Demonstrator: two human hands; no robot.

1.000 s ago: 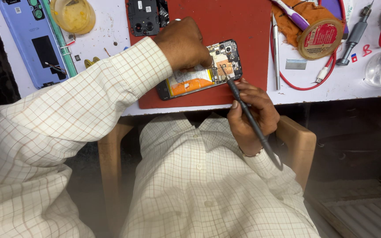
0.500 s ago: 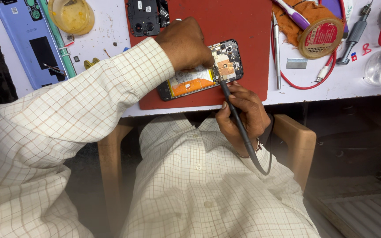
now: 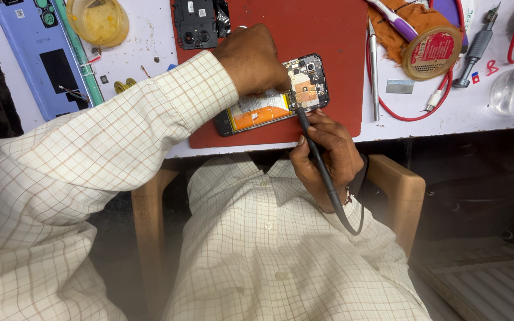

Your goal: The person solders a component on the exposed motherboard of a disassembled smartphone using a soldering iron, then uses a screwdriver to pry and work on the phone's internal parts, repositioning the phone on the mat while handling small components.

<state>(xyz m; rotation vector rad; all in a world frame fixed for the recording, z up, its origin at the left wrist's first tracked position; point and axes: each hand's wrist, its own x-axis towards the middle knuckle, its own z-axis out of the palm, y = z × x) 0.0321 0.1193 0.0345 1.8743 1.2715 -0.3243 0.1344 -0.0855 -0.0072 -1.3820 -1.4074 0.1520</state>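
Head view: opened phone [image 3: 272, 110] lying on red mat [image 3: 328, 35], near table edge. Left hand [image 3: 251, 59] pressing down on phone, fingers closed on its upper edge. Right hand [image 3: 328, 157], at 5 o'clock from phone, pinching black probe [image 3: 316, 154], tip touching circuit board. Phone seeming light, stiff, fragile inside; better holding by side frame.

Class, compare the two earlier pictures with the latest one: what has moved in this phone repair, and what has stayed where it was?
The right hand has swung the thin black probe-like tool more upright, its tip staying on the circuit board end of the opened black phone with the orange battery. Nothing was taken hold of or let go. The left hand still presses the phone onto the red work mat; the surrounding items are unchanged.
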